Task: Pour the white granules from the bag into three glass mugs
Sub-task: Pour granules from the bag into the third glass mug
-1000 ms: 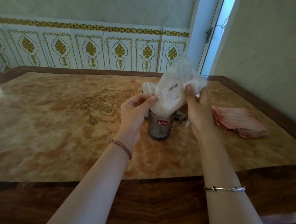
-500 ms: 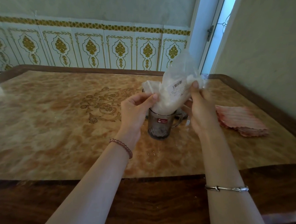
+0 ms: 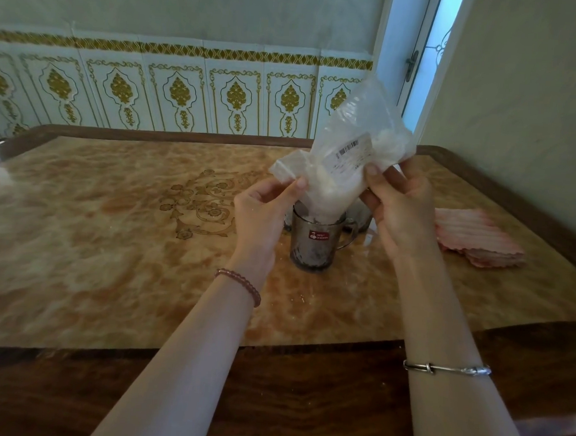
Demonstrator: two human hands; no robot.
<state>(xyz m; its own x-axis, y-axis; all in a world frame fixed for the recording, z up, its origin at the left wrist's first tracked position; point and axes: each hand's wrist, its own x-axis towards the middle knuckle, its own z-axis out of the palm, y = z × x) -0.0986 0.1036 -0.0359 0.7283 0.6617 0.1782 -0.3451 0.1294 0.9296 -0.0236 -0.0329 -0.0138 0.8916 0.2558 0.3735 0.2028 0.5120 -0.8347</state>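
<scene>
A clear plastic bag with white granules is tipped mouth-down over a smoky glass mug with a red sticker. My left hand pinches the bag's lower left edge beside the mug's rim. My right hand grips the bag's right side, thumb on its label. Granules crowd the bag's lower end at the mug's mouth. Part of a second glass mug shows behind the first, mostly hidden by the bag and my right hand. A third mug is hidden from view.
The mugs stand on a marble-patterned table with a dark wooden border. A folded pink cloth lies at the right. A few spilled granules dot the table in front of the mug. A wall runs close along the right.
The bag has risen a little and tilted more upright over the mug. My right thumb has shifted lower on the bag, onto the label area.
</scene>
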